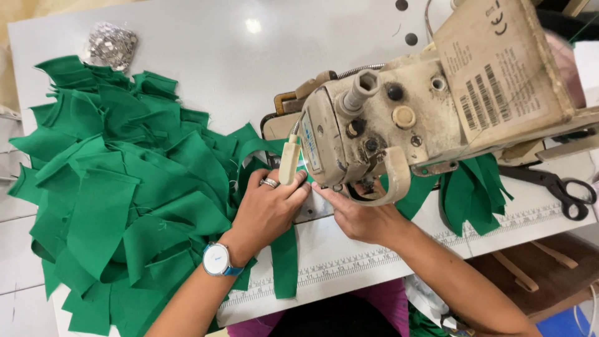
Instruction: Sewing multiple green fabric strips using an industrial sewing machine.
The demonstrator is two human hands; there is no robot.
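The white tabletop (206, 68) carries everything, and to the left of your hands a big heap of green fabric pieces (112, 187) spreads across it. Just ahead of your hands stands the worn beige sewing machine (374, 118). You are in the feeding step, it seems: your left hand (268, 209) lies flat, fingers spread and holding nothing, pressing a green fabric strip (285, 262) down beside the needle area, while the strip's tail hangs toward you over the ruler printed along the tabletop edge. Your right hand (362, 215) has its fingertips pinched at the cloth under the machine head; whether they truly grip it I cannot tell, since the head hides them. The next move likely calls for even, straight guidance with both hands.

Beyond your right hand, a beige cardboard-coloured label panel (499, 68) with dark barcodes sits atop the machine. Right of it lie black scissors (561, 187). Far beyond your left hand rests a clear bag of small silver parts (112, 45).
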